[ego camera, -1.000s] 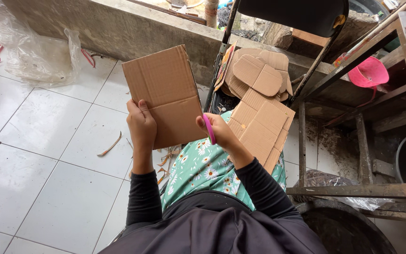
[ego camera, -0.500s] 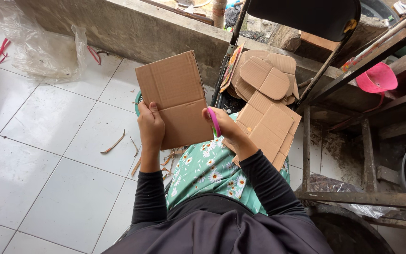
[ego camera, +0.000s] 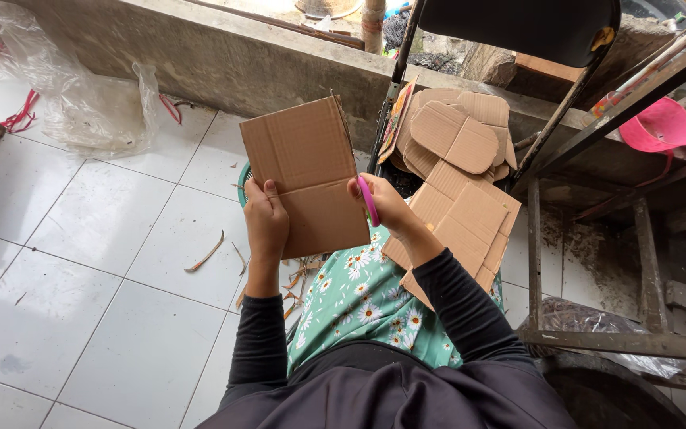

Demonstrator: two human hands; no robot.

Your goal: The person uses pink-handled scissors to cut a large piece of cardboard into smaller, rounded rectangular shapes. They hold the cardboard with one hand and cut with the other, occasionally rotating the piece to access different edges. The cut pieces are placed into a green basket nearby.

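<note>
Her left hand (ego camera: 266, 225) grips the cardboard sheet (ego camera: 306, 172) by its lower edge; her right hand (ego camera: 384, 203), closed around pink-handled scissors (ego camera: 368, 200), meets the sheet's right side.

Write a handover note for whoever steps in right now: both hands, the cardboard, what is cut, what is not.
Left hand: grips the cardboard sheet at its lower left edge.
Right hand: holds pink-handled scissors at the sheet's right edge; blades hidden.
Sheet: held up above the lap, showing one crease.
Done: cut cardboard shapes stacked under the chair; scraps on the tiled floor.
Left: more flat cardboard leans beside the right knee.
</note>
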